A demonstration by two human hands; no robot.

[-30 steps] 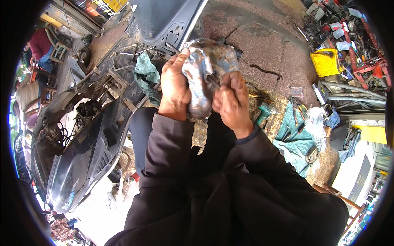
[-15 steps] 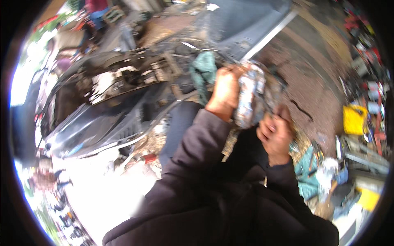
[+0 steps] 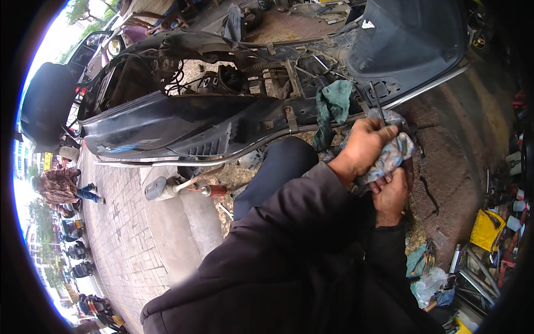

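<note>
My left hand (image 3: 361,147) is closed, with its thumb against a slim dark metal rod (image 3: 377,104) that sticks up past the fingers. The rod's lower end is hidden. A crumpled, multicoloured patterned rag (image 3: 397,151) is bunched between both hands. From below, my right hand (image 3: 391,195) grips the rag with bent fingers. A green cloth (image 3: 335,102) hangs over the edge of a black scooter body (image 3: 206,125) just beyond my left hand.
The scooter lies across the front with its frame exposed. A red can (image 3: 213,191) stands near a grey-headed mallet (image 3: 161,188). At right are a yellow container (image 3: 488,230), scattered tools and a clear plastic bag (image 3: 431,284). A person (image 3: 61,186) is on the paving at far left.
My hands have come together around the rag, and the metal rod now shows above the left hand. The view has shifted, so the scooter appears lower and farther right.
</note>
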